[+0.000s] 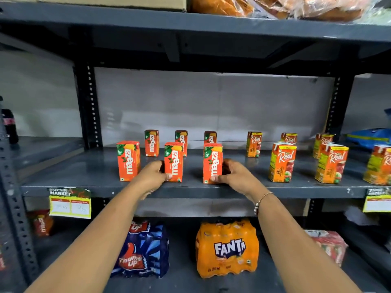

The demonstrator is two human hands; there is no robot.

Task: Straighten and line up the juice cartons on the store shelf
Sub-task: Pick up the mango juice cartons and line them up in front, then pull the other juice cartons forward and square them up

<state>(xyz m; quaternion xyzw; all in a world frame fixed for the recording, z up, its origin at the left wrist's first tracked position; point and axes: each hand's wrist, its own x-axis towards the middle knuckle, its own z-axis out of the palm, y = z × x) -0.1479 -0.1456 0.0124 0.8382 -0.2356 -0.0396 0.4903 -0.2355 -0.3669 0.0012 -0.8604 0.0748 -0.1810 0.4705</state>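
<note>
I'm reaching into the grey metal shelf point(190, 189) with both arms, and I'll place everything from the middle front Maaza carton point(173, 162), which stands upright near the shelf's front edge. My left hand point(152, 176) wraps around that carton's left side, thumb pressed on its lower front face, so it is gripped. Just to the right of it stands the right front Maaza carton point(212, 163), also upright, and my right hand point(230, 173) grasps it from its right side with the thumb on the lower front corner; a beaded bracelet point(261, 203) sits on that wrist. To the left of the middle carton, with a gap between them, is the left front Maaza carton point(128, 160), untouched and turned slightly so its side face shows. Behind the middle carton, deeper on the shelf, three more Maaza cartons point(181, 141) stand in a back row, spaced apart. Well to the right of the middle carton are the Real juice cartons point(282, 162), some forward and some behind, angled unevenly. Below the middle carton, on the lower shelf, lie a Thums Up multipack point(143, 250) and an orange Fanta multipack point(227, 248). A yellow price tag point(69, 205) hangs off the shelf edge, down and to the left of it
</note>
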